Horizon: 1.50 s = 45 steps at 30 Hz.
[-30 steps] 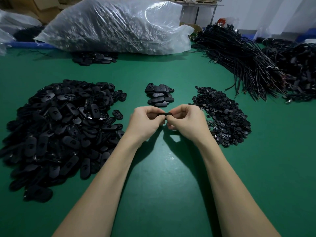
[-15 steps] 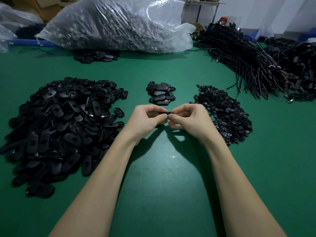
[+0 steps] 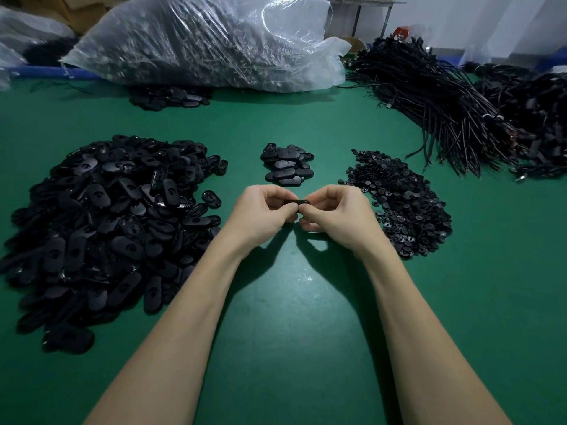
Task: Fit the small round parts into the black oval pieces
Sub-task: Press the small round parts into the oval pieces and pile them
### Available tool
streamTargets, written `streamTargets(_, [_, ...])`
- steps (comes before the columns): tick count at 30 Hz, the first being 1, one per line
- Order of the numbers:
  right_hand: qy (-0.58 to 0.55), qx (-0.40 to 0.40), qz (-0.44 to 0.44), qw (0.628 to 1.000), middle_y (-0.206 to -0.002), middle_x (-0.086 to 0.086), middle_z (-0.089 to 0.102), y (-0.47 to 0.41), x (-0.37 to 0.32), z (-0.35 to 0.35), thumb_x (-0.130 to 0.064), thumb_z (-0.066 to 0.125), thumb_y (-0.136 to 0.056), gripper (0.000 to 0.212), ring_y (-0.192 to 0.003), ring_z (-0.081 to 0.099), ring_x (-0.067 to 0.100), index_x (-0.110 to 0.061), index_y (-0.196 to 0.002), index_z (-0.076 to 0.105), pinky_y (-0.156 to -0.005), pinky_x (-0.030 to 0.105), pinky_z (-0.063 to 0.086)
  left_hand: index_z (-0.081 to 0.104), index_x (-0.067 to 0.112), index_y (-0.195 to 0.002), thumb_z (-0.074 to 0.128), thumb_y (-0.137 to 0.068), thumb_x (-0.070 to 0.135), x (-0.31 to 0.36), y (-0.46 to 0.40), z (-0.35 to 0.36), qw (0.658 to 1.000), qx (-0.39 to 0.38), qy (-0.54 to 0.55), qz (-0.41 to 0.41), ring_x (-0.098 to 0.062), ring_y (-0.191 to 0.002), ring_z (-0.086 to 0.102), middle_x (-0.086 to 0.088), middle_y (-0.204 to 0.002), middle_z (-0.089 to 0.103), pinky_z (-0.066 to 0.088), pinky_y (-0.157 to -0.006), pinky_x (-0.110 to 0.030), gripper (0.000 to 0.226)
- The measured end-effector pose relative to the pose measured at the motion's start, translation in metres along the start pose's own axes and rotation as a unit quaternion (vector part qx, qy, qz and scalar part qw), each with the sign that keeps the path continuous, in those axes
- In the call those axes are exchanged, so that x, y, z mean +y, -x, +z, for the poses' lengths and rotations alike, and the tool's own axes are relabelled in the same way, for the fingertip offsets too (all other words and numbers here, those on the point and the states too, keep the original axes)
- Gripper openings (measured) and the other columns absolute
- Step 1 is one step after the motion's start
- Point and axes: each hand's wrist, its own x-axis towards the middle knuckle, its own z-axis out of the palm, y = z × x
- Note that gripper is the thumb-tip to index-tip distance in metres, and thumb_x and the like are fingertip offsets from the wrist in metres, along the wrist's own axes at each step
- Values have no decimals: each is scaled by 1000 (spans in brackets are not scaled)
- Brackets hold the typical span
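Observation:
My left hand (image 3: 260,211) and my right hand (image 3: 336,214) meet over the middle of the green table (image 3: 291,317), fingers curled. Between their fingertips both pinch one black oval piece (image 3: 297,202), mostly hidden by the fingers. Whether a small round part is in it cannot be seen. A big heap of black oval pieces (image 3: 101,222) lies to the left. A heap of small round parts (image 3: 402,200) lies to the right, close to my right hand. A small stack of oval pieces (image 3: 287,165) sits just beyond my hands.
A large clear plastic bag (image 3: 208,41) full of parts lies at the back, with a few oval pieces (image 3: 168,98) in front of it. Bundles of black cables (image 3: 454,102) fill the back right.
Both hands stay together on the same piece, with only small finger shifts. The camera has tilted slightly.

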Motion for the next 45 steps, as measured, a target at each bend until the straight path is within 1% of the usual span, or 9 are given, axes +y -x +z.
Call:
streamTargets(6, [58, -10, -84, 995, -88, 3, 78, -2, 0, 4, -3, 74, -88, 23, -71, 76, 19, -20, -103, 70, -70, 33, 64, 72, 21, -90, 74, -86, 10, -2, -1, 3, 995, 61, 72, -25, -19, -78, 76, -2, -80, 78, 60, -88, -41, 12])
streamTargets(12, [168, 55, -138, 975, -87, -10, 75, -5, 1, 13, -12, 78, -84, 21, -61, 66, 3, -25, -100, 74, -65, 13, 50, 71, 14, -96, 70, -91, 8, -1, -2, 2, 988, 81, 126, -28, -18, -84, 76, -6, -94, 78, 60, -90, -39, 8])
streamTargets(16, [191, 115, -107, 969, -88, -13, 70, -20, -4, 14, -22, 78, -84, 20, -69, 61, 7, -33, -100, 75, -75, 26, 52, 65, 11, -101, 66, -94, 9, 2, -3, 2, 978, 113, 169, -51, -19, -80, 76, -2, -87, 75, 62, -85, -37, 7])
streamTargets(24, [199, 160, -7, 967, -92, -14, 71, -65, -23, 42, -25, 73, -85, 28, -101, 67, 14, -37, -110, 73, -79, 26, 50, 64, 9, -100, 65, -96, 11, 2, -4, 1, 977, 109, 174, -62, -12, -78, 75, -3, -95, 71, 61, -78, -25, 5])
streamTargets(30, [182, 186, -36, 965, -79, -15, 64, -56, -11, 48, -23, 69, -84, 35, -90, 64, 12, -35, -116, 64, -73, 26, 41, 65, 12, -96, 67, -94, 14, 2, -5, 1, 979, 93, 172, -64, -14, -79, 74, -1, -90, 73, 61, -83, -31, 3])
streamTargets(34, [194, 189, -101, 957, -76, -17, 62, -39, -2, 54, -27, 68, -87, 21, -81, 59, 10, -34, -106, 65, -70, 27, 38, 65, 19, -91, 66, -92, 19, 10, 0, -10, 979, 171, -86, 76, -7, -77, 67, 7, -87, 70, 53, -74, -19, 2])
streamTargets(38, [207, 155, -108, 960, -80, -17, 64, -35, -2, 54, -29, 67, -90, 11, -74, 58, 11, -32, -100, 69, -63, 25, 37, 62, 17, -99, 62, -92, 23, 19, 1, -49, 880, 267, -352, 177, -19, -97, 53, 3, -96, 66, 43, -84, -31, 10])
streamTargets(42, [205, 137, -118, 962, -83, -16, 68, -32, -1, 57, -28, 67, -90, 10, -73, 58, 10, -31, -98, 70, -58, 24, 38, 60, 21, -114, 63, -90, 36, 15, 3, -79, 815, 313, -481, 76, -25, -137, 36, -2, -127, 56, 14, -121, -49, 28])
streamTargets(45, [208, 119, -133, 962, -86, -14, 70, -29, -2, 61, -27, 67, -90, 11, -75, 62, 14, -29, -99, 72, -66, 29, 47, 55, 26, -127, 64, -90, 39, 8, 6, -87, 813, 271, -515, -28, -31, -153, 10, -7, -153, 36, -2, -120, -63, 40])
